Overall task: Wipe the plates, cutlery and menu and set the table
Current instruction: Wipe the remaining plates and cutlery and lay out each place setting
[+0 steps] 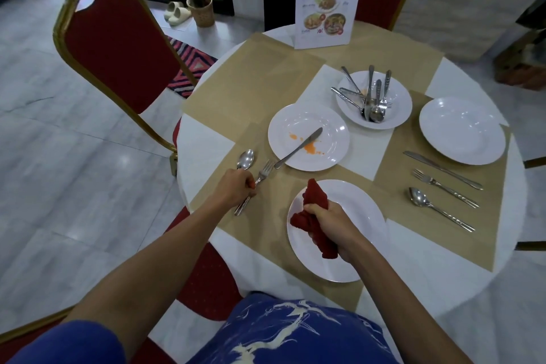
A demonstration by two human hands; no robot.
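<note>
**Red cloth held ready while cutlery is laid**

Right hand (331, 223) grips the red cloth (314, 217) above the near plate (363, 248); left hand (236, 186), closed apparently on the fork (260, 176), aligns it beside the spoon (245, 159) on the bench (206, 142).

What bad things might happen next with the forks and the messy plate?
The knife lies across the stained plate with its handle poking over the rim, close to the left hand holding the fork. A bump might tip it off. The red cloth in the right hand hangs over the clean plate; if it is dirty, it may smear it. The cutlery pile in the far plate might slide and clatter.
</note>
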